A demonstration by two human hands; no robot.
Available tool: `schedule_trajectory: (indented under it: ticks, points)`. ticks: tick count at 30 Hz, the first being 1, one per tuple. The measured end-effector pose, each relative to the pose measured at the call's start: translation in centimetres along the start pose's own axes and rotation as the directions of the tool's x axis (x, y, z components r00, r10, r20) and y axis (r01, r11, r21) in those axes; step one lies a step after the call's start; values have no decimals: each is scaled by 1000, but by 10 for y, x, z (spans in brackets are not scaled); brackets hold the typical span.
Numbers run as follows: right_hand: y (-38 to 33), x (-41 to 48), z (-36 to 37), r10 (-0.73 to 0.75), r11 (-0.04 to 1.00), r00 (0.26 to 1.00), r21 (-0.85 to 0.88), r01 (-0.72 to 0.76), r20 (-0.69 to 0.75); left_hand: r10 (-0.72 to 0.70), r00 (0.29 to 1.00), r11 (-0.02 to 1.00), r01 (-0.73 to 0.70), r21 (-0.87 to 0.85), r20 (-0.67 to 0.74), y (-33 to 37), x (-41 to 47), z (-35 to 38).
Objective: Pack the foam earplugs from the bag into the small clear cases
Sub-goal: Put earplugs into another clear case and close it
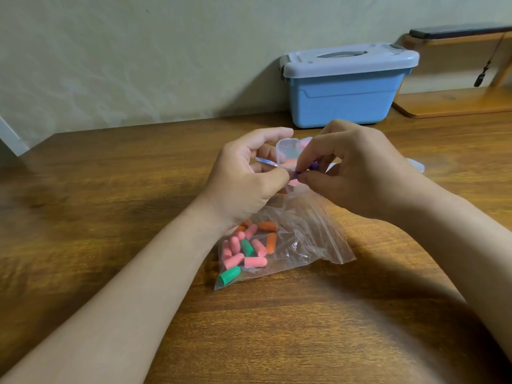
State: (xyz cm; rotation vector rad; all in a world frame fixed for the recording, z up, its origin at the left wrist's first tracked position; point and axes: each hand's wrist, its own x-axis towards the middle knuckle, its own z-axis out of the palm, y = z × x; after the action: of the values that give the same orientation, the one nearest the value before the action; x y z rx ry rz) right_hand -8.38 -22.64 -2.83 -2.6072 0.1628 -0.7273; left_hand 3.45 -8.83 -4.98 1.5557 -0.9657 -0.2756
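A clear plastic bag [313, 234] lies on the wooden table [110, 176] and holds several pink, orange and green foam earplugs [246, 250]. Above it my left hand [246, 176] holds a small clear case [288, 151] with its lid open; pink, green and orange earplugs show inside. My right hand [352, 167] pinches a purple earplug [296, 174] at the front edge of the case. Another purple piece sits just behind my right fingers, partly hidden.
A blue storage box [346, 98] with a grey lid stands at the back against the wall. A wooden stand [457, 101] with a dark device on top is at the far right. Another small clear case [417, 164] peeks out behind my right hand.
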Motion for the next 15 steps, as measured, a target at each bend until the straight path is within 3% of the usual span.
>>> schedule_trajectory:
  ticks: [8, 15]
  points:
    - [-2, 1, -1, 0, 999, 999, 46, 2, -33, -107, 991, 994, 107, -11, -77, 0, 5, -2]
    - [-4, -2, -2, -92, 995, 996, 36, 91, 19, -202, 979, 969, 198, -146, -11, 2, 6, -3]
